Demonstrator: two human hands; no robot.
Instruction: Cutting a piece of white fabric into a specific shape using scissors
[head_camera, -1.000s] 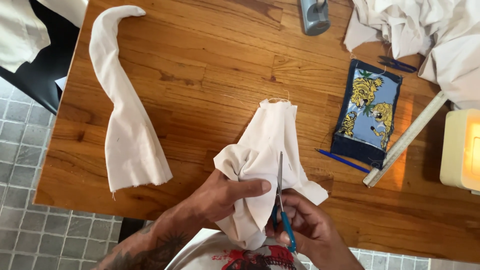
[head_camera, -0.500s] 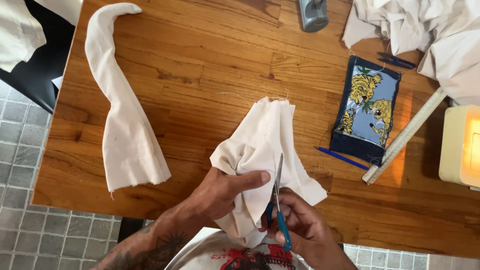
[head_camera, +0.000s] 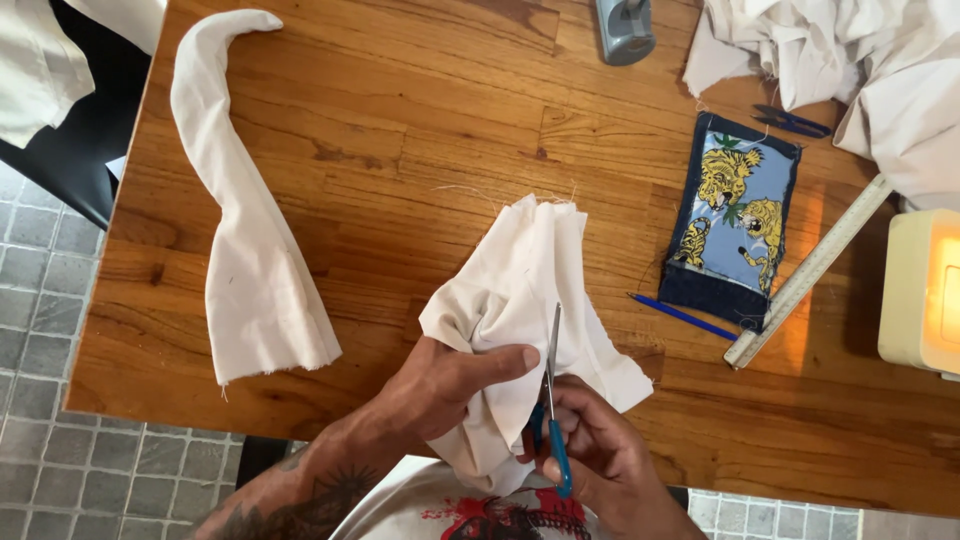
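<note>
From the head view, the wooden tabletop (head_camera: 400, 120) shows its left edge running down beside a grey tiled floor (head_camera: 50, 400), and its near edge passes just under the person's arms. The widest bare stretch lies in the far middle, between a long strip of cream cloth (head_camera: 245, 230) on the left and a tiger-print pouch (head_camera: 735, 215) on the right. Right of the pouch lie a ruler (head_camera: 810, 272) and a blue pencil (head_camera: 685, 317) (both close together), with heaped white fabric (head_camera: 850, 50) at the far right corner.

The bunched cream cloth (head_camera: 525, 270) sits at the near middle, partly lifted. The left hand (head_camera: 440, 385) is curled around its gathered lower part, thumb pressed across the folds. The right hand (head_camera: 590, 460) is closed through the blue handles of scissors (head_camera: 550, 390), blades pointing away against the cloth.
</note>
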